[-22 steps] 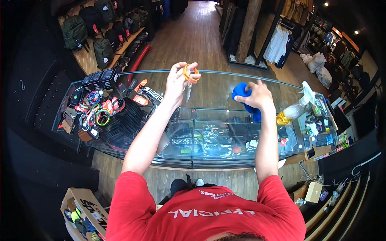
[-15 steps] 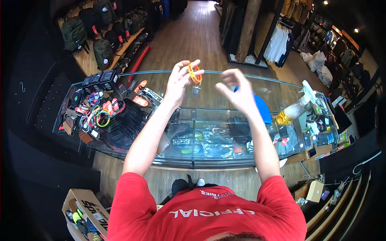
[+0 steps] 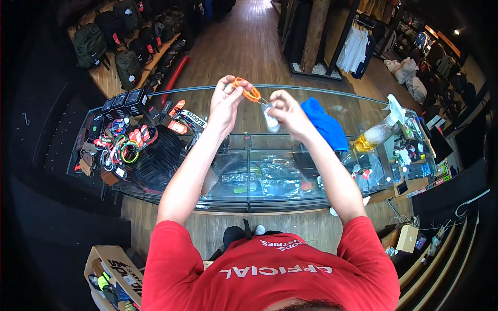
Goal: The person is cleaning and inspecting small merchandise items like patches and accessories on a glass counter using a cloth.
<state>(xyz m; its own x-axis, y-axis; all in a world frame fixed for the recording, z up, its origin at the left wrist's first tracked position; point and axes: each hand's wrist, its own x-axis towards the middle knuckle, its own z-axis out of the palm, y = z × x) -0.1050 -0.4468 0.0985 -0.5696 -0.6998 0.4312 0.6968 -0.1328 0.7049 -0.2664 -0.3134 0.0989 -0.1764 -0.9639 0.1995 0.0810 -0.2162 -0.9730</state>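
Observation:
Above the far part of the glass counter, my left hand (image 3: 224, 110) is closed around an orange wristband (image 3: 250, 92), with fingers through its loop. A small dark beaded chain (image 3: 263, 101) runs from the band to a pale tag (image 3: 271, 122). My right hand (image 3: 290, 117) pinches that tag at its upper end, and the chain is drawn out between both hands. A crumpled blue cloth (image 3: 324, 127) lies on the glass just right of my right hand.
On the glass counter (image 3: 244, 205), several coloured wristbands (image 3: 129, 147) and black boxes (image 3: 120, 101) sit at the left. A spray bottle (image 3: 374, 137) with yellow liquid stands at the right, beside small clutter. An open cardboard box (image 3: 116, 269) is at lower left.
My right hand has come left and taken hold of the tag that hung from the wristband. The blue cloth, partly hidden before, now shows more fully.

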